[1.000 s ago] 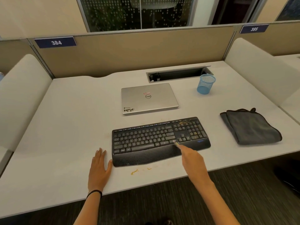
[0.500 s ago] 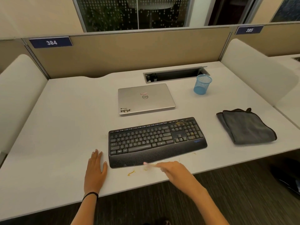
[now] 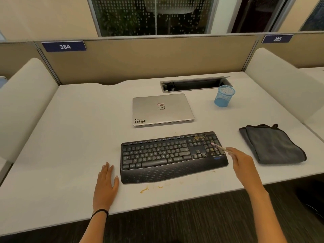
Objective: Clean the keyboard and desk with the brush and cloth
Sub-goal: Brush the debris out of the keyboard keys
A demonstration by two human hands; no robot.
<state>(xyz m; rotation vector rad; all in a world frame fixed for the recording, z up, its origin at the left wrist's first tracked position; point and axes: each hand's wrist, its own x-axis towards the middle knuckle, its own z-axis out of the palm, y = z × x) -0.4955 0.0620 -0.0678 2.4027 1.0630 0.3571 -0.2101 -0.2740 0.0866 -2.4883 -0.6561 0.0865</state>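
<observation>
A black keyboard [image 3: 168, 155] lies on the white desk [image 3: 70, 137], with yellowish crumbs on its number pad at the right end. My right hand [image 3: 242, 160] grips a thin pale brush [image 3: 219, 147] whose tip touches the number pad keys. Flat on the desk, just left of the keyboard's front corner, rests my left hand [image 3: 105, 185] with its fingers spread. A folded grey cloth [image 3: 271, 144] sits to the right of the keyboard. Orange-yellow smears [image 3: 145, 189] mark the desk in front of the keyboard.
A closed silver laptop [image 3: 162, 109] lies behind the keyboard. A blue mesh cup [image 3: 223, 96] stands at the back right beside an open cable slot [image 3: 192, 84]. Beige partitions enclose the desk at the back and sides. The desk's front edge runs just below my left wrist.
My right hand swept the brush from the keyboard's right part down to the desk in front of it, then back up to the number pad. My left hand stayed flat.
</observation>
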